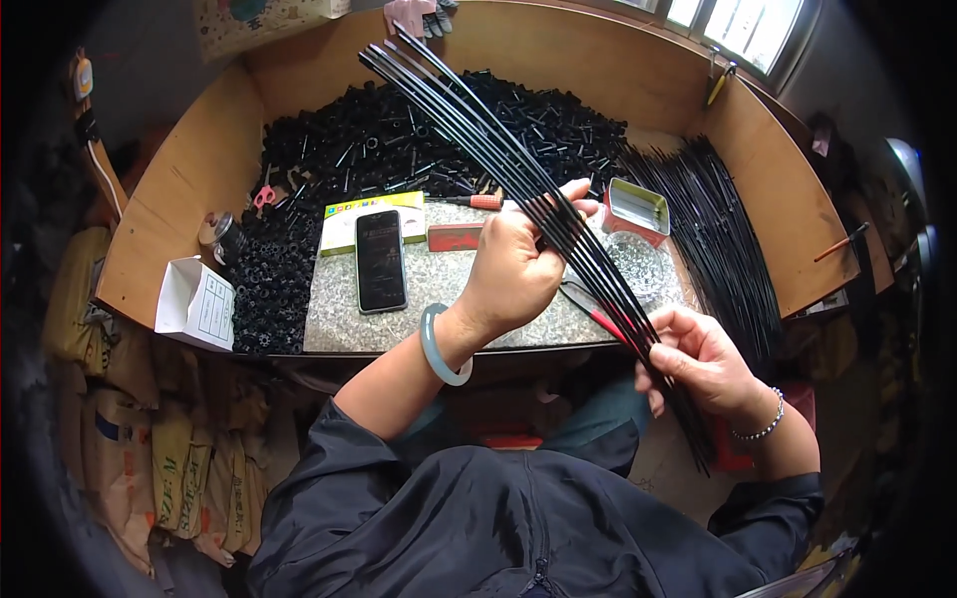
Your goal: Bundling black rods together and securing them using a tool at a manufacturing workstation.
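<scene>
A bundle of several long, thin black rods [464, 118] slants across the view, from the back wall down toward my lap. Around its middle my left hand [513, 267] is closed, with a pale bangle on that wrist. Lower down, my right hand [698, 361] pinches the same rods between thumb and fingers near their near ends. Partly behind the rods, a red-handled tool [610, 325] lies at the front of the speckled work slab [439, 289]. Beyond my hands stands an open rectangular tin [638, 211].
A phone [381, 264] leans on a yellow-green box [344, 227], beside a red box [452, 237]. Small black parts [329, 149] heap behind and left; more black rods [713, 229] lie right. Pink scissors [264, 195] and a white carton [194, 304] are at left. Wooden walls [768, 189] enclose the bench.
</scene>
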Motion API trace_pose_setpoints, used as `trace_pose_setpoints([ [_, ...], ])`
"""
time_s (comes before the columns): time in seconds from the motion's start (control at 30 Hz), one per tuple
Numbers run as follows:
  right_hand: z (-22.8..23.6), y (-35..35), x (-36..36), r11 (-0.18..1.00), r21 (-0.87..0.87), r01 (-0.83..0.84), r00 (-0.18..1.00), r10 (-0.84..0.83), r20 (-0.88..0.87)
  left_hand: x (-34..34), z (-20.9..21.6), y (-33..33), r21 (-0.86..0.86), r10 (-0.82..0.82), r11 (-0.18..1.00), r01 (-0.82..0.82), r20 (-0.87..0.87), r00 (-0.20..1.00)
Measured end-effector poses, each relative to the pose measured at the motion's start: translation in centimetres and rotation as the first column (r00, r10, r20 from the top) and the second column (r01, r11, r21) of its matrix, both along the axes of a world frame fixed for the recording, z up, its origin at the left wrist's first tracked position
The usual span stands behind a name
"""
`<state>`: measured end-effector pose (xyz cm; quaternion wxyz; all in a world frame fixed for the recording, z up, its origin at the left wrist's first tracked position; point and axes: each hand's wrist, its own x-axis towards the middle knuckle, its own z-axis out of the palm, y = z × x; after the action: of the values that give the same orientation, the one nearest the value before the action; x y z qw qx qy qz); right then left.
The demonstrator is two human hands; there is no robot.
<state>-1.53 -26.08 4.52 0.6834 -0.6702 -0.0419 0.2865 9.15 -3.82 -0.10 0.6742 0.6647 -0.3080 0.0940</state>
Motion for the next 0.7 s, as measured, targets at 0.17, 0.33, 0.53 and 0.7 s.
trace_pose_setpoints([
  [0.17,-0.4,1.1,-0.1,0.987,0.112,0.115,0.993,-0.111,-0.042,-1.0,0.5,-0.4,-0.13,-0.104,0.987,0.099,-0.034,0.994],
  [0.33,-0.1,1.6,-0.5,0.995,0.077,0.068,0.996,-0.063,-0.07,-1.2,0.4,-0.3,-0.279,-0.242,0.941,0.191,-0.158,0.957],
  [0.53,-0.1,0.3,-2.0,0.988,-0.154,-0.013,0.996,0.027,0.086,-1.7,-1.8,-0.5,-0.037,-0.039,0.998,0.04,0.03,0.999],
  [0.7,-0.6,-0.2,-4.2,0.987,-0.068,0.147,0.962,-0.127,0.24,-0.4,-9.6,0.4,0.337,-0.185,0.928,0.16,0.044,0.982],
])
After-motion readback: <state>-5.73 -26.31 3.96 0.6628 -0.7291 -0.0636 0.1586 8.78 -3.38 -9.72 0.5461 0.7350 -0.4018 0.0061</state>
